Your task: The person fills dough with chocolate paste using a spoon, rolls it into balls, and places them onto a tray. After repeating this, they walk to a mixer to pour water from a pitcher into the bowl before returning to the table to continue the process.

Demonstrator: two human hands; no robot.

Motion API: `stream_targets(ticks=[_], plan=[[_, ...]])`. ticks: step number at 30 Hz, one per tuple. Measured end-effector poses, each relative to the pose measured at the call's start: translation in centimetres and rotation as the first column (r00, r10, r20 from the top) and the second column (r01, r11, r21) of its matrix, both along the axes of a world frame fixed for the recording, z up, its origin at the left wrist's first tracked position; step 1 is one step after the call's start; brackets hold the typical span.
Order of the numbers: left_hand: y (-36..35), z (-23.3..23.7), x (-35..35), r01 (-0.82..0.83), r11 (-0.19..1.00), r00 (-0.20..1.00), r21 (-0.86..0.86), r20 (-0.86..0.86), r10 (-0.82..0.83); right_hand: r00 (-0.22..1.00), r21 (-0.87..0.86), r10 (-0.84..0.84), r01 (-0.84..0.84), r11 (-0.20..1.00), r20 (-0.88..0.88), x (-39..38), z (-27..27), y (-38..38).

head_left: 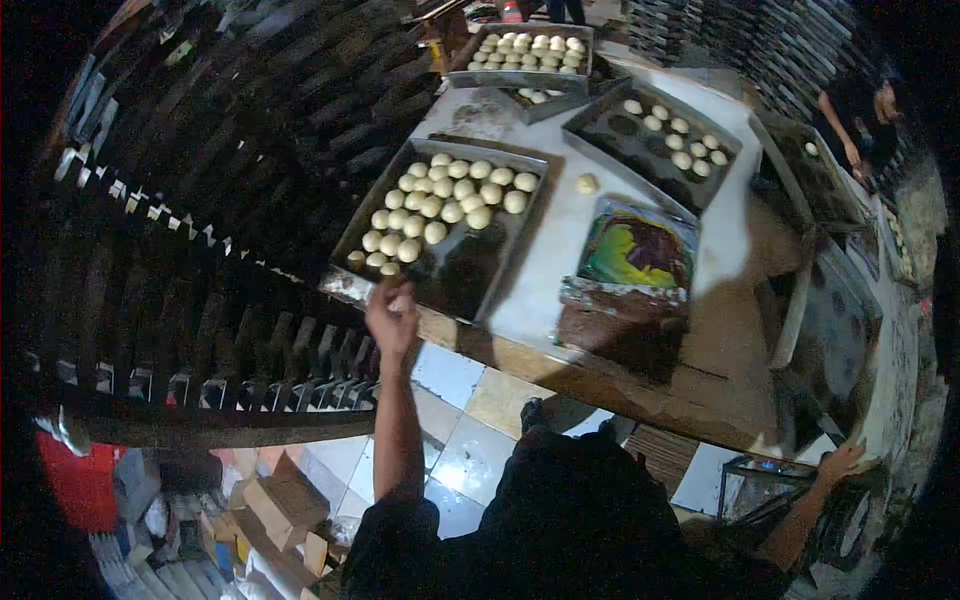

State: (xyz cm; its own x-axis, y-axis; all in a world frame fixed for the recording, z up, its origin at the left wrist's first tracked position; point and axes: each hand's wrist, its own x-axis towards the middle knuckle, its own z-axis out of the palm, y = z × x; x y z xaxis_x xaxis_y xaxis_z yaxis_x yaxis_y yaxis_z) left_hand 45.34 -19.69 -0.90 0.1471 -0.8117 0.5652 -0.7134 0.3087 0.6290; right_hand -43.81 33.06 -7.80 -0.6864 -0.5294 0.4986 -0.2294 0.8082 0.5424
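My left hand (392, 318) is at the near-left corner of a dark metal tray (470, 285) that holds several rows of round pale dough balls (440, 188). Its fingers are curled and slightly blurred, with a dough ball (390, 268) at the fingertips; the grip is partly hidden. Far to the right, my right hand (842, 462) rests by the table's near-right edge with its fingers spread and nothing in it. Between the trays, a single dough ball (587, 184) lies on the white table top (540, 270).
A colourful yellow-green and dark wrapper (640, 250) lies mid-table. More trays with dough balls stand at the back (520, 80) and right (650, 150). Other metal trays (830, 320) lean along the right side. Wooden racks flank the left. Another person (865, 120) stands at far right.
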Motion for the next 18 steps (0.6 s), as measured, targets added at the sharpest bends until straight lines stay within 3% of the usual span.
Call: stream_targets(ticks=[1,3,5,7,8,9,11,13,14,15,16,17,18], plan=[[-2.6,0.3,-0.2,0.097,0.991,0.961,-0.093,0.268,-0.068,0.99,-0.107,0.128,-0.134,0.985,-0.058,3.3,2.9,-2.2],[-9.7,-6.5,3.0,-0.108,0.991,0.851,0.084,0.523,0.049,0.908,-0.264,0.365,-0.41,0.873,-0.203,9.5,8.5,-6.3],[-12.6,-6.3,2.6,-0.477,0.831,0.678,0.287,0.721,0.14,0.842,-0.314,0.508,-0.539,0.781,-0.183,14.4,11.9,-9.4],[-15.6,-6.9,3.0,-0.502,0.701,0.74,0.506,0.671,0.045,0.722,-0.412,0.678,-0.664,0.624,-0.137,18.2,13.3,-10.3],[-16.4,-7.4,2.3,-0.476,0.738,0.743,0.477,0.667,0.048,0.757,-0.534,0.652,-0.571,0.624,-0.049,19.2,12.8,-9.8],[-16.3,-7.3,1.3,-0.449,0.773,0.747,0.448,0.663,0.05,0.757,-0.496,0.642,-0.605,0.623,-0.117,21.3,13.6,-10.7],[-14.7,-7.2,-0.7,-0.243,0.92,0.84,0.309,0.542,0.04,0.663,-0.533,0.749,-0.638,0.556,-0.012,25.5,15.2,-12.8],[-11.3,-6.1,-3.9,0.084,0.996,0.953,-0.026,0.294,-0.073,0.619,-0.445,0.701,-0.548,0.708,0.354,22.6,11.8,-12.7],[-7.9,-2.6,-7.3,0.215,0.965,0.976,0.153,-0.023,-0.214,0.54,-0.595,0.734,-0.45,0.666,0.412,23.5,9.0,-14.3],[-4.5,0.2,-11.6,0.382,0.882,0.894,0.276,-0.351,-0.278,0.332,-0.836,0.841,-0.211,0.507,0.427,26.5,6.3,-18.0],[-3.0,-1.6,-15.4,0.495,0.868,0.744,0.043,-0.538,-0.397,-0.008,-0.912,0.979,0.363,0.194,0.205,30.2,2.8,-22.4],[1.0,3.2,-19.1,0.402,0.914,0.903,0.051,-0.186,-0.387,-0.199,-0.738,0.98,0.66,0.137,0.003,34.0,1.7,-26.5],[3.1,3.1,-21.6,0.596,0.773,0.789,0.216,-0.336,-0.514,-0.353,-0.68,0.936,0.689,0.251,-0.011,38.0,2.4,-29.9]])
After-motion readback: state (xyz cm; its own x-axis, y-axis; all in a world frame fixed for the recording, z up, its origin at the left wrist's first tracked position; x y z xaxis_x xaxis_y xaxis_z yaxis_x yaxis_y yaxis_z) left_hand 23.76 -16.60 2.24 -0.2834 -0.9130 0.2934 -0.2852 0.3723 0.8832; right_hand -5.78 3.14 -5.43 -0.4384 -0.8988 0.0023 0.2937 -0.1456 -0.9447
